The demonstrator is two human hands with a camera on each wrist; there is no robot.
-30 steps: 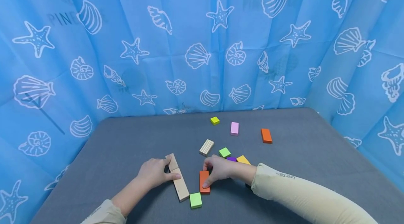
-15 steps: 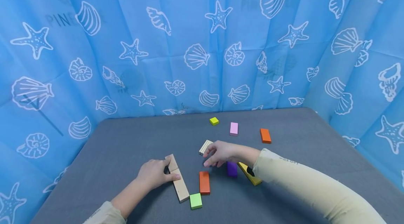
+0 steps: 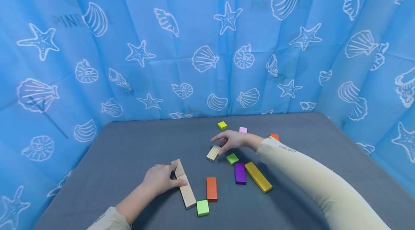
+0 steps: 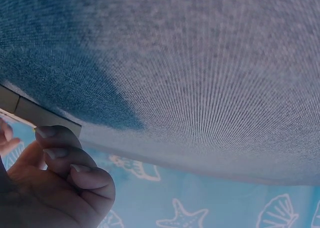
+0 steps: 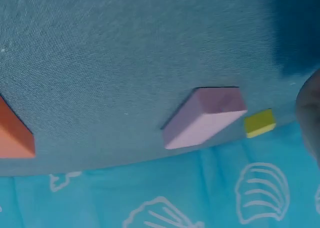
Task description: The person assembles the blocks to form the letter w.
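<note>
My left hand (image 3: 160, 179) holds two plain wooden blocks laid end to end, the thumb over the longer near block (image 3: 188, 194) and the index finger at the shorter far block (image 3: 178, 167). In the left wrist view its fingers (image 4: 89, 177) curl beside the wood. My right hand (image 3: 235, 140) hovers at a pale ridged wooden block (image 3: 213, 153), its thumb at the block's right edge and its index finger stretched out beyond it; contact is unclear. A light green block (image 3: 202, 208) touches the near end of the wooden row. An orange block (image 3: 212, 189) stands just right of it.
Right of centre lie a green block (image 3: 232, 159), a purple block (image 3: 240, 173) and a long yellow block (image 3: 258, 177). Farther back are a small yellow block (image 3: 222, 125), a pink block (image 5: 202, 119) and another orange block (image 5: 14, 135). A blue curtain (image 3: 207, 49) hangs behind the grey table.
My right hand has let go of the near orange block and moved away from me to the ridged block, uncovering the green, purple and yellow blocks. My left hand stays on the wooden blocks.
</note>
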